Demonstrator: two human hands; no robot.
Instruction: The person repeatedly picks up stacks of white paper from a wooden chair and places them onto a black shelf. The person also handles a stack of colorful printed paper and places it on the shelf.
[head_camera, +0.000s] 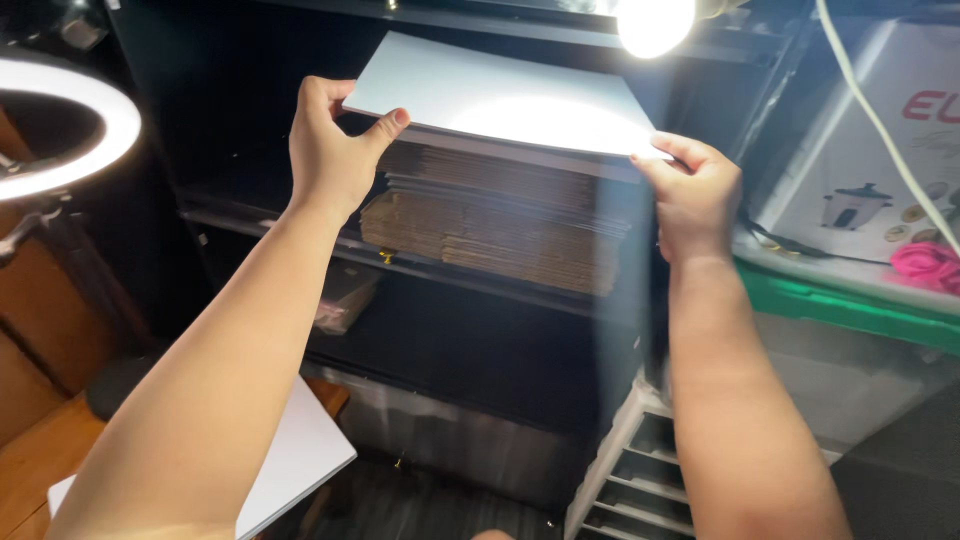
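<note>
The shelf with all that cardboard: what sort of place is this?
Probably a small home packing or storage corner. Both hands, left and right, hold a white sheet over a stack of flat cardboard on a dark shelf. A ring light stands beside it.

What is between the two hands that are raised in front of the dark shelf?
In the head view, a flat white board spans between left hand and right hand.
</note>
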